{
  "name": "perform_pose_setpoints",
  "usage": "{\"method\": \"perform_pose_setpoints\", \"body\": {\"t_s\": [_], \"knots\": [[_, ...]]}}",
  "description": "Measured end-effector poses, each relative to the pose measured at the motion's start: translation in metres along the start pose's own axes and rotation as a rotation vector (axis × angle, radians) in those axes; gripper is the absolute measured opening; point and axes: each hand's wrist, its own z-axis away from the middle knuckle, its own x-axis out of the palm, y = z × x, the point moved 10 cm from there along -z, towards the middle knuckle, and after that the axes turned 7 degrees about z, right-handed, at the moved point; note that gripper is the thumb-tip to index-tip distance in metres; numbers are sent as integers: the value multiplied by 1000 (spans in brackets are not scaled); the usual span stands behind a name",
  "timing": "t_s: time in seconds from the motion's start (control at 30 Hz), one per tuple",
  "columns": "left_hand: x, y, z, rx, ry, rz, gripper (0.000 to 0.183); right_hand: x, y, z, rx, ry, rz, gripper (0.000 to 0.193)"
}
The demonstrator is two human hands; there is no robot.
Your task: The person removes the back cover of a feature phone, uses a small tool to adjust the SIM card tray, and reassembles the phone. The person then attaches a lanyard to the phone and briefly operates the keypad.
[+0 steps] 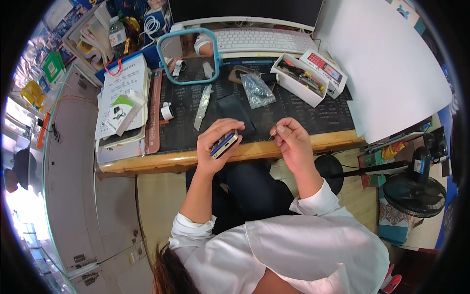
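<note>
My left hand [208, 154] is closed around a small mobile phone [225, 143], its gold-coloured edge tilted up toward me over the desk's front edge. To the right, apart from the phone, my right hand [294, 142] pinches a tiny thin piece [272, 134] between thumb and fingertips; it is too small to name. Just beyond the left hand a flat black rectangular piece [235, 109] lies on the dark desk mat. A clear plastic bag [258, 92] lies behind it, and a narrow clear strip [202, 108] lies to its left.
An open white box [299, 82] of small tools leans by a phone box [338, 72]. A blue-framed stand mirror [219, 59] stands before the keyboard [264, 40]. Papers [122, 90] are stacked left; a white roll [167, 111] sits nearby. A black fan [413, 195] stands right.
</note>
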Motion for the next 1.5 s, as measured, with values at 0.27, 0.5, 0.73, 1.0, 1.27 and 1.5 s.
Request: {"method": "perform_pose_setpoints", "body": {"t_s": [0.27,0.5,0.73,1.0,1.27,1.5], "knots": [[0,10,0,63,-12,-32,30,4,8,1,23,-18,-12,12],[60,119,-11,298,-182,116,27,-8,7,2,-6,31,-40,10],[62,155,-12,329,-221,266,26,-3,6,0,-26,-12,-45,11],[-9,87,2,30,170,33,25,-5,-2,12,-134,73,210,13],[-38,28,47,-140,466,-108,56,9,5,7,-169,44,400,6],[-21,20,49,76,378,-222,78,-10,6,3,-172,78,428,7]]}}
